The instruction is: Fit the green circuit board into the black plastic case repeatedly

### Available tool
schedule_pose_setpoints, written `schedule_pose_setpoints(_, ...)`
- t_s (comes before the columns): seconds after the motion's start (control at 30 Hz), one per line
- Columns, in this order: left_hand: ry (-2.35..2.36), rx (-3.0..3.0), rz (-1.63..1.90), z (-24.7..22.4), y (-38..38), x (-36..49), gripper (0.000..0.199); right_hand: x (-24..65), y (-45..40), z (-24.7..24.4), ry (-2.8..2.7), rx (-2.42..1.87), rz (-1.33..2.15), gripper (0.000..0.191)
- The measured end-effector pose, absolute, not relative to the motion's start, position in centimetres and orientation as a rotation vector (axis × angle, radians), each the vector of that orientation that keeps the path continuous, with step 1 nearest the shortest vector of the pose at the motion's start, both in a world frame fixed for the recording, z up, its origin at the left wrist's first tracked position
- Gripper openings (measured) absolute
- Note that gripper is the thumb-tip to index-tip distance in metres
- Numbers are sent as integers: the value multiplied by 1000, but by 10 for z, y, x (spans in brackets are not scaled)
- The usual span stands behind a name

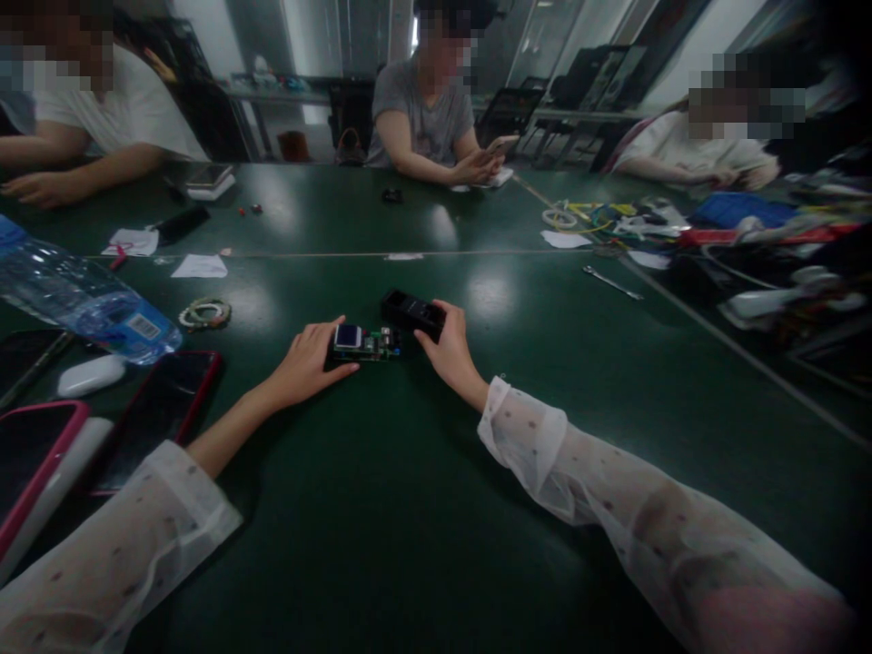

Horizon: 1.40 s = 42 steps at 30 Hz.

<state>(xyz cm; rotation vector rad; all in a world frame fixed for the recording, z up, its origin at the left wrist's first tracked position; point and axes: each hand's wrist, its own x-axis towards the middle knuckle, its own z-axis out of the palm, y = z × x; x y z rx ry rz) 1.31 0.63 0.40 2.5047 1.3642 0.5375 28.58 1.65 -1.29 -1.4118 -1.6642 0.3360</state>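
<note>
My left hand grips the left end of a small circuit board that carries a little square screen. Fingers and thumb close around that end, just over the green table. In my right hand is a black rectangular plastic case, pinched at its right end. The case sits tilted just behind and to the right of the board, their near ends almost meeting. I cannot tell whether the two touch.
To the left lie a water bottle, a red-edged phone, a pink-edged phone and a bracelet. A wrench and a cable pile lie to the right. Several people sit across the green table.
</note>
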Motion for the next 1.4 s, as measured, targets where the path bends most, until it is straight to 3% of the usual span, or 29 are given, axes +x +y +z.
schedule_pose_setpoints(0.93,1375,2522,564,-3,10,12,73,273,-10,15,-1972,-950,510,51)
schedule_pose_setpoints(1.2,1375,2449,682,-8,12,9,106,272,-8,13,-1991,-1019,444,78)
schedule_pose_setpoints(1.4,1357,2463,673,-7,12,11,103,273,-7,17,-2012,-1004,480,72)
